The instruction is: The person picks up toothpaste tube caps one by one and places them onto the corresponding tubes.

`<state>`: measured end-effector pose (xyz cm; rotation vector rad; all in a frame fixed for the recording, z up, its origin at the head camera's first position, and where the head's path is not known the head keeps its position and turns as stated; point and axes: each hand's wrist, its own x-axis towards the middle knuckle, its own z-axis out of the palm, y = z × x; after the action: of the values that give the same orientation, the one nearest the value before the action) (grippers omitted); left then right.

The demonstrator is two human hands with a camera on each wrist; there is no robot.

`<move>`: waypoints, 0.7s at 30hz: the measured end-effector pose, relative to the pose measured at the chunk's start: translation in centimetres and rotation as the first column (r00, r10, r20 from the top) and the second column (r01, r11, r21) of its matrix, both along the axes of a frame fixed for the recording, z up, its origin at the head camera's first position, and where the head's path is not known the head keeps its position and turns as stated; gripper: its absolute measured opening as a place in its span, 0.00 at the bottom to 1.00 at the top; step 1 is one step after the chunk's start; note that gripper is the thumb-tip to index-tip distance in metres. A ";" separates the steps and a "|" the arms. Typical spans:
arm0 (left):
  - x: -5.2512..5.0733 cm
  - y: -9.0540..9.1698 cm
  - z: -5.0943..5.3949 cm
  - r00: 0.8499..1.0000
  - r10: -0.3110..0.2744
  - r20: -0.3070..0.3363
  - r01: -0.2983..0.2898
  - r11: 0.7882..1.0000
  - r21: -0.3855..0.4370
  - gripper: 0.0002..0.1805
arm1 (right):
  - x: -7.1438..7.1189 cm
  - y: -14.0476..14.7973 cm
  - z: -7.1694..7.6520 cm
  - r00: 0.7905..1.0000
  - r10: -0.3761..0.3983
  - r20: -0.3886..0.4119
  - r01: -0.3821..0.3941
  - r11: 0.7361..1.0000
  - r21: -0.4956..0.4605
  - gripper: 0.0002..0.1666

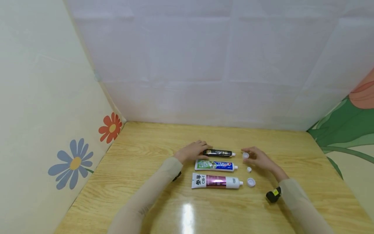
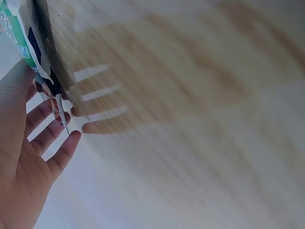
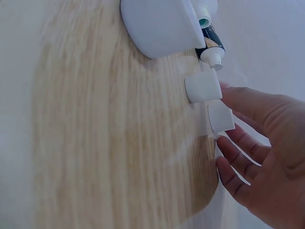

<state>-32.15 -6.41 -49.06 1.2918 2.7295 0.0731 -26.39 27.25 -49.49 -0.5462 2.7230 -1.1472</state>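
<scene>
The black toothpaste tube (image 1: 219,153) lies farthest back, with its white nozzle pointing right. My left hand (image 1: 194,152) holds its left end, thumb on the near side and fingers on the far side. At a white cap (image 1: 246,155) just right of that nozzle, my right hand (image 1: 258,158) has its thumb and fingers on either side, pinching it. In the right wrist view, the cap (image 3: 220,118) stands between thumb and fingers, close to the tabletop. A green and blue toothpaste tube (image 1: 216,165) lies just in front of the black one, near my left thumb.
Nearest is a white and pink toothpaste tube (image 1: 217,181), parallel to the others. A small white cap (image 1: 249,169) and a larger white cap (image 1: 251,182) sit right of the front two nozzles. The wooden table (image 1: 146,146) meets a white backdrop (image 1: 190,97) at its far edge.
</scene>
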 end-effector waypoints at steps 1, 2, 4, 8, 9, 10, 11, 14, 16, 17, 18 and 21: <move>0.0 0.0 0.0 1.000 -0.004 -0.003 0.004 1.000 0.002 0.37 | 0.0 0.0 0.0 1.000 0.002 0.000 -0.002 1.000 0.003 0.30; 0.0 0.1 0.0 1.000 -0.008 -0.009 0.008 1.000 0.002 0.36 | 0.0 0.0 0.0 1.000 0.003 -0.001 -0.003 1.000 0.004 0.30; 0.0 0.2 -0.1 1.000 -0.015 -0.020 0.015 1.000 -0.003 0.36 | -0.1 0.0 0.0 1.000 0.006 -0.007 -0.006 1.000 0.005 0.30; -0.3 0.3 -0.4 0.999 -0.028 -0.044 0.028 1.000 -0.010 0.35 | -0.2 0.0 -0.2 0.999 0.017 -0.036 -0.017 1.000 0.001 0.29; -0.4 0.3 -0.5 0.999 -0.030 -0.045 0.030 1.000 -0.010 0.34 | -0.3 0.0 -0.2 0.999 0.017 -0.041 -0.017 1.000 0.003 0.29; -0.5 0.4 -0.6 0.998 -0.034 -0.050 0.033 0.999 -0.010 0.34 | -0.3 -0.1 -0.3 0.999 0.018 -0.046 -0.018 1.000 0.003 0.28; -0.5 0.4 -0.7 0.998 -0.036 -0.052 0.035 0.999 -0.012 0.33 | -0.3 -0.1 -0.3 0.998 0.022 -0.051 -0.022 1.000 0.003 0.28; -0.6 0.4 -0.6 0.998 -0.040 -0.051 0.039 0.999 -0.016 0.32 | -0.3 -0.3 -0.2 0.999 0.010 -0.044 -0.010 1.000 0.007 0.28; -0.5 0.4 -0.5 0.998 -0.041 -0.048 0.040 0.999 -0.018 0.31 | -0.4 -0.4 -0.2 0.999 0.013 -0.045 -0.012 1.000 0.009 0.28; -0.5 0.4 -0.5 0.998 -0.040 -0.044 0.039 0.999 -0.019 0.31 | -0.4 -0.5 -0.2 0.999 0.009 -0.041 -0.009 1.000 0.010 0.28; -0.5 0.4 -0.4 0.998 -0.038 -0.041 0.037 0.999 -0.020 0.30 | -0.4 -0.6 -0.2 0.999 0.002 -0.038 -0.002 1.000 0.009 0.28; -0.5 0.4 -0.4 0.998 -0.043 -0.037 0.043 0.999 -0.015 0.30 | -0.4 -0.7 -0.2 0.999 0.007 -0.045 -0.007 1.000 0.014 0.27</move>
<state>-32.66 -6.03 -49.45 1.3607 2.7261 0.0257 -26.79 26.53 -49.69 -0.5861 2.7622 -1.1276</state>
